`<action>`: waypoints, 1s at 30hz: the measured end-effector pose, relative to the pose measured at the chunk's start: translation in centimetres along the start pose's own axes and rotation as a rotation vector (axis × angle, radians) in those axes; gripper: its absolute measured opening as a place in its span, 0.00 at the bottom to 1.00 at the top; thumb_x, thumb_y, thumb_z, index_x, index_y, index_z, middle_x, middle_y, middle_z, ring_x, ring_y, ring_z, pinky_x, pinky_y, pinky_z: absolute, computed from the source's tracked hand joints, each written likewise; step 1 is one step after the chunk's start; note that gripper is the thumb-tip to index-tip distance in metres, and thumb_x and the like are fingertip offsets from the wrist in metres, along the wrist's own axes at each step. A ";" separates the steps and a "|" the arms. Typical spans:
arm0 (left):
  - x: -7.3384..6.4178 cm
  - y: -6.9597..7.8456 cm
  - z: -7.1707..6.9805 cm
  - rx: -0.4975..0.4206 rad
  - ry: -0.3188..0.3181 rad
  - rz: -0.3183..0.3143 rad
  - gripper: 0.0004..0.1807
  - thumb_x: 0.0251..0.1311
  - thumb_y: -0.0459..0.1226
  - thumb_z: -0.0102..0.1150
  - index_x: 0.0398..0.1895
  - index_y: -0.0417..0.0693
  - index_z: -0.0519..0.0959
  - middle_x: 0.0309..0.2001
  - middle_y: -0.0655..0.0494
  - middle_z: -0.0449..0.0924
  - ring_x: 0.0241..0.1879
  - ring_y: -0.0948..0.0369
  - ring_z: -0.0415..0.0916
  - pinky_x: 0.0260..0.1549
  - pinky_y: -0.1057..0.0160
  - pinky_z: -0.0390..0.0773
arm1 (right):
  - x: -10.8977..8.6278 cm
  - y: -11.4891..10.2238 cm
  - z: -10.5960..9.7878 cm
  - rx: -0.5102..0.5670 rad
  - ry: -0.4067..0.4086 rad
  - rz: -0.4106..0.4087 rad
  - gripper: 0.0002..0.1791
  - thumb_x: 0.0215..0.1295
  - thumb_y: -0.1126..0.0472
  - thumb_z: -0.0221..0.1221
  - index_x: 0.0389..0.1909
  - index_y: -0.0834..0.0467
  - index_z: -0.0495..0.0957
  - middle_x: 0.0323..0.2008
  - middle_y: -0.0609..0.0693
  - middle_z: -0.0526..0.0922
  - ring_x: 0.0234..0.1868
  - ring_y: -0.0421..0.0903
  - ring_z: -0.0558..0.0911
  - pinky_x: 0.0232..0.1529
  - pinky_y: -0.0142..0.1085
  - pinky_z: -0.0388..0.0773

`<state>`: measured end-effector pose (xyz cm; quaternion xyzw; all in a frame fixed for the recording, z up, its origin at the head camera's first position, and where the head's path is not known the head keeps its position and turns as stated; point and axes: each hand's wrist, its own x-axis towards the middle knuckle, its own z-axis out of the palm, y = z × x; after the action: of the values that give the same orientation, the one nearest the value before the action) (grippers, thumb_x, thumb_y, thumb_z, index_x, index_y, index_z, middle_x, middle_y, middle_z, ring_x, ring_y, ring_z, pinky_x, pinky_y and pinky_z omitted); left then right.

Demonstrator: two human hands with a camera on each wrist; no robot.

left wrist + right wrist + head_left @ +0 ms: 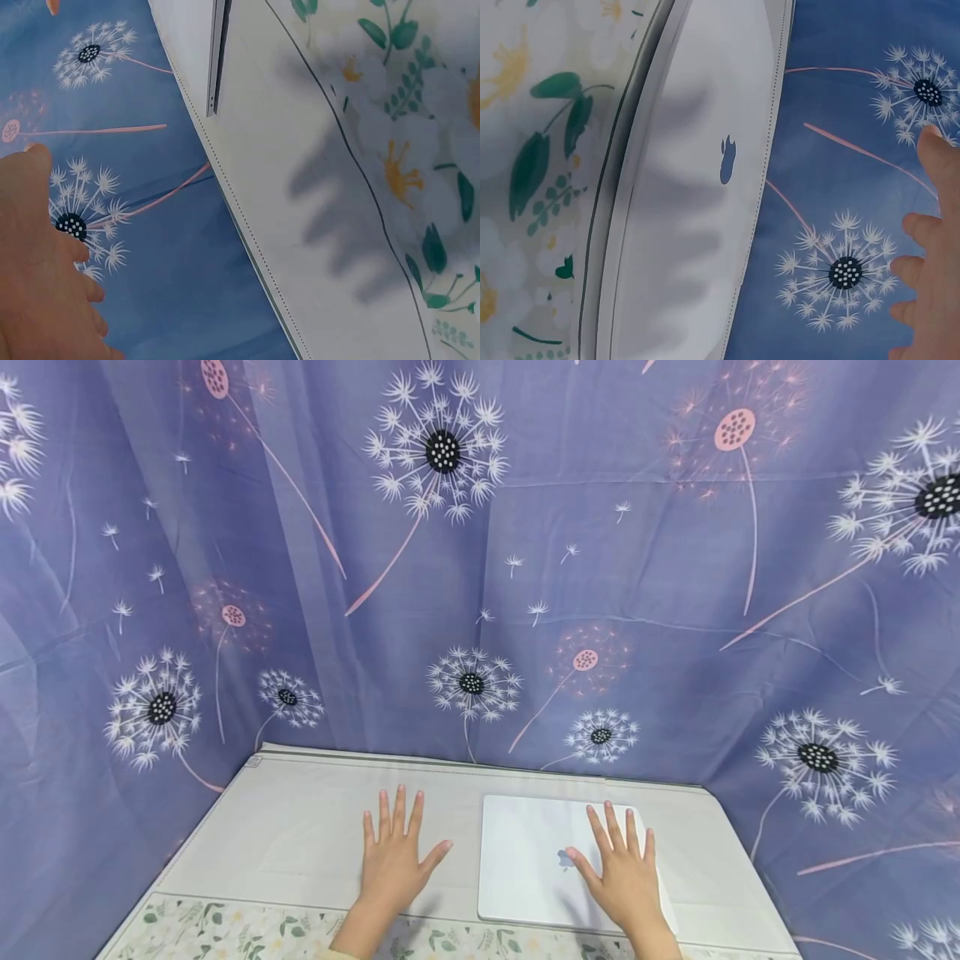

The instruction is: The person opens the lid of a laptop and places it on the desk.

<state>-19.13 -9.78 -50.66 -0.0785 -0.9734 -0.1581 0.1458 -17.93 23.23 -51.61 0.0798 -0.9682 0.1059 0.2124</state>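
A closed silver laptop (525,860) with an apple logo lies flat on the white desk mat (315,827), right of the middle. My right hand (626,881) hovers over the laptop's right part, fingers spread and straight, with nothing in it. To the laptop's left, my left hand (393,868) is held above the mat, its fingers also spread and holding nothing. In the left wrist view the left hand (45,262) shows at the left edge, and its shadow falls on the mat. The right wrist view has the right hand (937,255) at its right edge, with finger shadows across the laptop lid (682,217).
A floral cloth (247,931) covers the near edge of the table. Behind and on both sides hangs a blue-purple curtain (420,693) printed with dandelions, meeting the table's back edge.
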 end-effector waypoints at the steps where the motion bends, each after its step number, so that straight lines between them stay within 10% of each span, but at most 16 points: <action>1: 0.0 0.1 0.0 0.004 -0.003 0.000 0.48 0.61 0.66 0.45 0.75 0.47 0.52 0.76 0.40 0.39 0.74 0.41 0.29 0.69 0.36 0.30 | 0.0 0.1 0.0 0.001 0.000 0.001 0.40 0.66 0.34 0.51 0.71 0.54 0.62 0.71 0.62 0.59 0.71 0.69 0.53 0.70 0.66 0.36; 30: 0.0 3.4 1.4 -0.078 -0.032 0.077 0.47 0.63 0.66 0.40 0.74 0.42 0.55 0.74 0.35 0.45 0.74 0.39 0.35 0.69 0.35 0.40 | 0.2 2.2 -0.1 0.021 -0.082 0.055 0.39 0.68 0.36 0.50 0.72 0.56 0.60 0.71 0.65 0.57 0.71 0.69 0.51 0.68 0.68 0.38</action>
<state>-18.88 -6.16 -51.01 -0.1239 -0.9650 -0.1890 0.1329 -18.55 25.31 -51.82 0.0599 -0.9767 0.1183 0.1684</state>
